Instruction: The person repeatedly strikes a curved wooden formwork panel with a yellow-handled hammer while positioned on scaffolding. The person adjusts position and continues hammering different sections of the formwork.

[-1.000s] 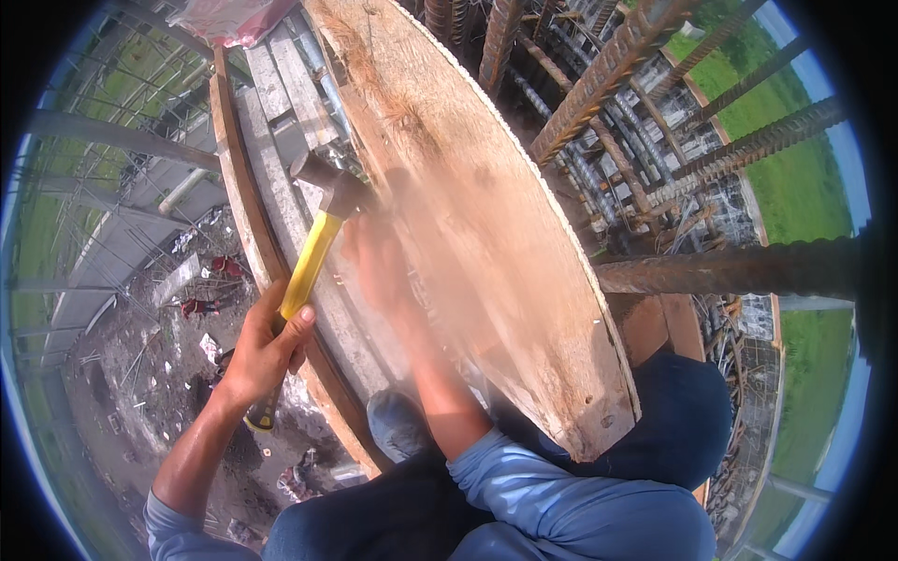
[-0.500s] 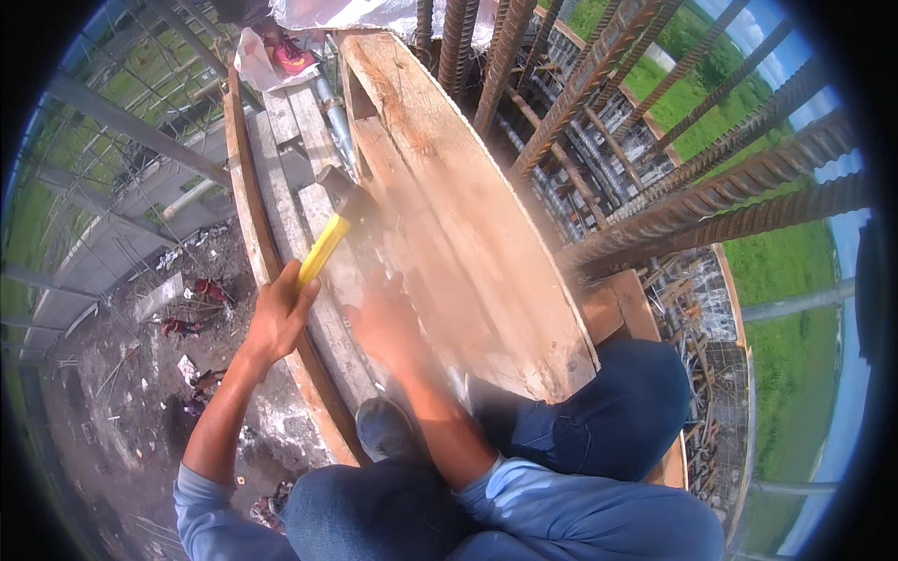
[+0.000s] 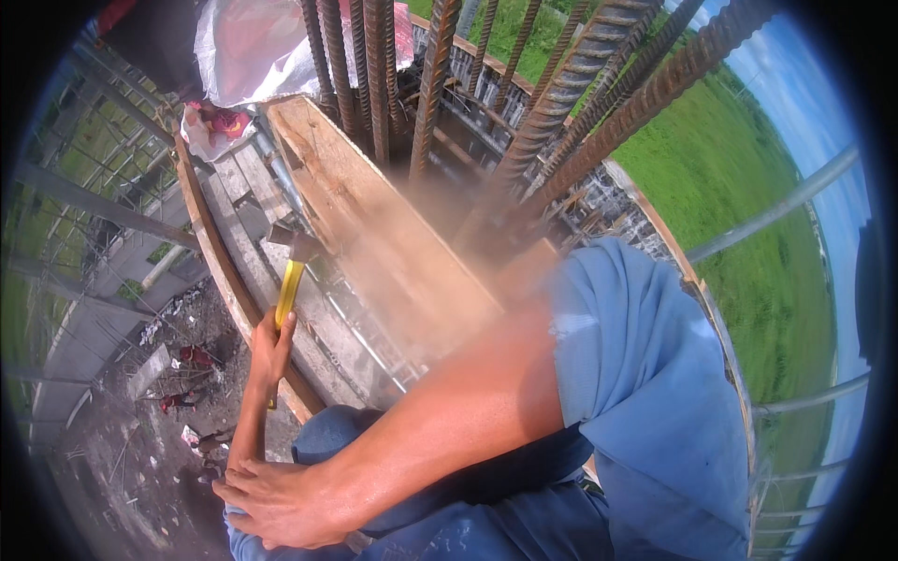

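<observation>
Overhead, the hammer (image 3: 292, 266) rises from the left hand (image 3: 271, 346).

Bare forearms, short light-blue sleeve (image 3: 645, 374) on the right arm, dark blue trousers (image 3: 486, 524) with pale dusty marks, no gloves on either hand

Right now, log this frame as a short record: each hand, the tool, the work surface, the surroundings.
left hand: gripping the hammer's yellow handle
right hand: resting on the knee, nothing in it
hammer: head up, over the planks, beside the board's edge
board: wide, pale, running away from the person
rebar: ribbed rusty bars rising beyond the board
surroundings: ground with debris far below at left; green field at right
</observation>
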The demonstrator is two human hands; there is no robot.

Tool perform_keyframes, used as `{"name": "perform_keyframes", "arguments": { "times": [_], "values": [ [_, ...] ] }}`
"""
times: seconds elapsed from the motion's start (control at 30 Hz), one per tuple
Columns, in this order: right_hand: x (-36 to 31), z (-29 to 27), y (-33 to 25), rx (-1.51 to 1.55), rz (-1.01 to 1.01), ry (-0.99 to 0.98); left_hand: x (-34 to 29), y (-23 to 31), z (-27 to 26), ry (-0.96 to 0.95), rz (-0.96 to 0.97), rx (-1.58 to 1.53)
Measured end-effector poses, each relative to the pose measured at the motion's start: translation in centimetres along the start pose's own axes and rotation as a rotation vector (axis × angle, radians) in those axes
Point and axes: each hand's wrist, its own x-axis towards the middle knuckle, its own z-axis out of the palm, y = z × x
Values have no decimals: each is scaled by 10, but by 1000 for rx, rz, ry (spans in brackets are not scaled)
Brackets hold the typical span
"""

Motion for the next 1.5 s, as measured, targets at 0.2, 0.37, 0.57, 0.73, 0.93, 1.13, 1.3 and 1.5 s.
{"name": "perform_keyframes", "arguments": {
  "times": [0.2, 0.37, 0.57, 0.73, 0.93, 1.13, 1.3, 1.5],
  "values": [
    [-169, -127, -14, 457, -145, -233, 1, 0, 2, 33, 49, -53],
    [-321, -331, 37, 803, 799, -441, 0, 3, -7, -58, -48, -128],
    [-498, -404, 176, 47, 1590, 708, -2, 16, -12, -135, -190, -316],
    [-524, -368, 270, 241, 1435, 408, -9, 12, -9, -74, -187, -262],
    [-503, -336, 293, -250, 1181, 201, -12, 0, -10, -47, -263, -230],
    [-527, -317, 326, -272, 1141, 366, -21, 14, -2, -27, -281, -252],
    [-538, -314, 333, -329, 1201, 398, -22, 24, -4, -72, -220, -333],
    [-499, -346, 256, -573, 1344, 52, -16, 7, -1, -97, -163, -303]
  ]
}}
